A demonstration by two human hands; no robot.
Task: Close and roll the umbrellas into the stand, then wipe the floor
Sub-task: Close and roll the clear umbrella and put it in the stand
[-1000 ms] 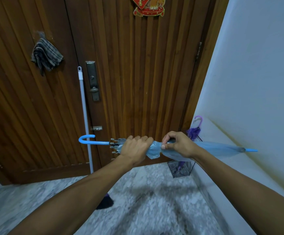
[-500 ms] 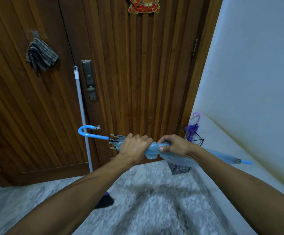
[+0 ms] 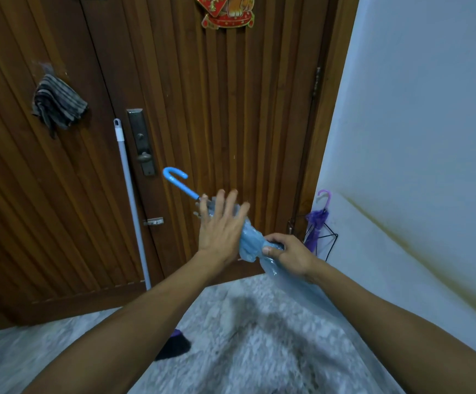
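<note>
A closed light-blue umbrella [image 3: 248,242] with a blue hooked handle [image 3: 174,179] slants up to the left in front of the door. My right hand [image 3: 286,253] is shut around its bunched canopy near the middle. My left hand [image 3: 221,226] lies flat over the canopy near the rib tips, fingers spread and straight. The umbrella's lower part runs down behind my right forearm. A black wire umbrella stand [image 3: 323,243] sits in the corner by the white wall, with a purple umbrella [image 3: 318,221] standing in it.
The brown slatted door [image 3: 217,123] fills the view ahead. A white mop pole [image 3: 130,194] leans against it, its dark head [image 3: 174,345] on the marble floor [image 3: 245,336]. A striped cloth [image 3: 57,105] hangs on the door at left. A white wall [image 3: 416,137] stands at right.
The umbrella has swung from level to slanted, handle up and tip down. My left hand let go of the canopy and opened flat over it. My right hand kept its grip.
</note>
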